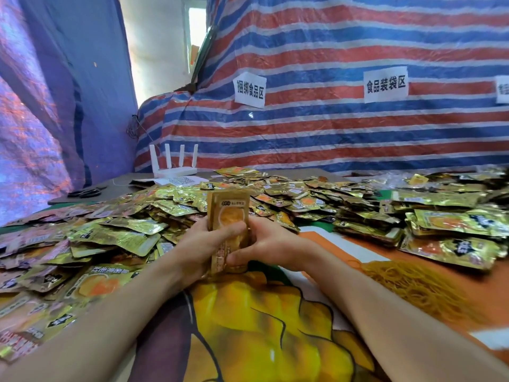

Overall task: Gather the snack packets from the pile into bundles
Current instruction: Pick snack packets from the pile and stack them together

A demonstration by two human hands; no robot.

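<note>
A stack of gold snack packets [228, 208] stands upright on its short edge at the table's middle. My left hand [205, 244] grips it from the left, thumb across the front. From the right, my right hand [265, 245] holds its lower part with curled fingers. A big loose pile of gold packets [115, 232] spreads over the table to the left and behind. Flatter stacks of packets [451, 230] lie at the right.
A heap of yellow rubber bands [416, 282] lies on the orange cloth right of my right forearm. Black scissors [85, 193] and a white router [176, 168] sit at the back left. A striped tarp with paper signs [385, 84] walls the far side.
</note>
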